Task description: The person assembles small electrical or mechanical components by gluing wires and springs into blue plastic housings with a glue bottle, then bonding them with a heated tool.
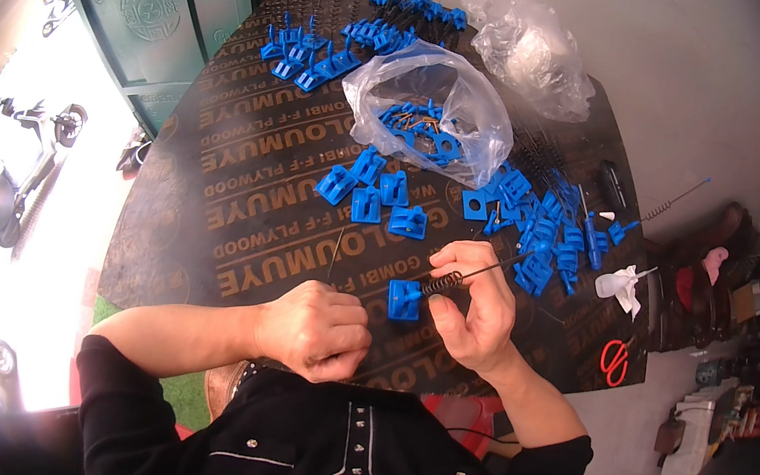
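Note:
My right hand (478, 312) pinches a dark coil spring (444, 282) between thumb and fingers. A square blue plastic base (404, 300) sits at the spring's left end, and a thin straight stem runs up to the right from the coil. To the left of it, my left hand (316, 331) is closed in a fist near the table's front edge. A thin dark rod (336, 253) shows just beyond that fist; whether the fingers hold it is hidden. Several loose blue plastic bases (366, 204) lie beyond my hands.
An open clear plastic bag (362, 89) holds blue parts and screws. Finished-looking blue bases with springs (313, 58) stand at the back left. A pile of blue parts (546, 232), a blue-handled screwdriver (594, 245), a white bottle (619, 286) and red scissors (614, 362) lie right.

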`<state>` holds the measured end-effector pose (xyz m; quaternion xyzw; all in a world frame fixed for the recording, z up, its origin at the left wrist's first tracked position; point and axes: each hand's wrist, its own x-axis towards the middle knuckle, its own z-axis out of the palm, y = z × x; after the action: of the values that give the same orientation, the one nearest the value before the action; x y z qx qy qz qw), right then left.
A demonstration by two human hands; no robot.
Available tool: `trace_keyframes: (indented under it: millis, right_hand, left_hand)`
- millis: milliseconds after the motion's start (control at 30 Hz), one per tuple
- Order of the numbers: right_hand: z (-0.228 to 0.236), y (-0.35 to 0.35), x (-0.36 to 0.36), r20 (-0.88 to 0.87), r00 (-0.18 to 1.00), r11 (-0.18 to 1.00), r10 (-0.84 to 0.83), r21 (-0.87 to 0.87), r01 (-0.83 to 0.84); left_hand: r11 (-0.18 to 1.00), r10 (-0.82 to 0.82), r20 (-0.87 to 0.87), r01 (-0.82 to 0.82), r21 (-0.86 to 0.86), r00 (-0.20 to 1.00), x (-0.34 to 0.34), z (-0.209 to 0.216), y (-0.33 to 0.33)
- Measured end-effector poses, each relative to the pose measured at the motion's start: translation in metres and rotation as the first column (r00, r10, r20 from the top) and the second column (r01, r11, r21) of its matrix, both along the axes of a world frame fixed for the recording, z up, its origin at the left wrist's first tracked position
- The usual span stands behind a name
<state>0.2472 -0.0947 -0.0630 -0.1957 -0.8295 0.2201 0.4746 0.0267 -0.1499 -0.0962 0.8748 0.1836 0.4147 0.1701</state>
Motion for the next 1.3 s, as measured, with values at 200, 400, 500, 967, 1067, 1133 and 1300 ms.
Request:
trace_keyframes:
  millis: [200,400,500,967,1067,1133,1300]
  right_hand:
    - [0.001,-0.002,-0.003,0.022,1.0,1.0,-0.016,-0.015,0.016]
    - [0.005,-0.006,-0.007,0.017,0.999,0.987,-0.047,-0.152,0.05]
    - [0.013,-0.003,-0.009,0.011,0.996,0.984,-0.084,-0.159,0.085]
    - [0.05,0.029,-0.017,-0.264,0.963,0.872,-0.052,-0.482,-0.085]
    - [0.06,0.031,-0.02,-0.281,0.959,0.862,-0.039,-0.495,-0.11]
    - [0.064,0.033,-0.025,-0.334,0.942,0.863,-0.033,-0.486,-0.142]
    - [0.08,0.036,-0.03,-0.379,0.925,0.897,0.019,-0.403,-0.183]
  left_hand:
    - [1.0,0.004,0.001,-0.004,0.001,1.0,-0.001,0.0,-0.001]
    - [1.0,0.009,0.006,-0.009,-0.004,1.0,-0.002,-0.001,-0.001]
    - [0.999,0.016,0.034,-0.015,-0.034,0.999,-0.002,0.001,0.001]
    - [0.695,0.314,0.083,-0.17,-0.699,0.946,-0.01,0.024,0.001]
    - [0.643,0.255,0.224,0.008,-0.766,0.94,-0.005,0.03,0.008]
    - [0.614,0.222,0.242,0.057,-0.787,0.944,-0.002,0.04,0.014]
    - [0.577,0.18,0.258,0.11,-0.809,0.949,0.005,0.068,0.024]
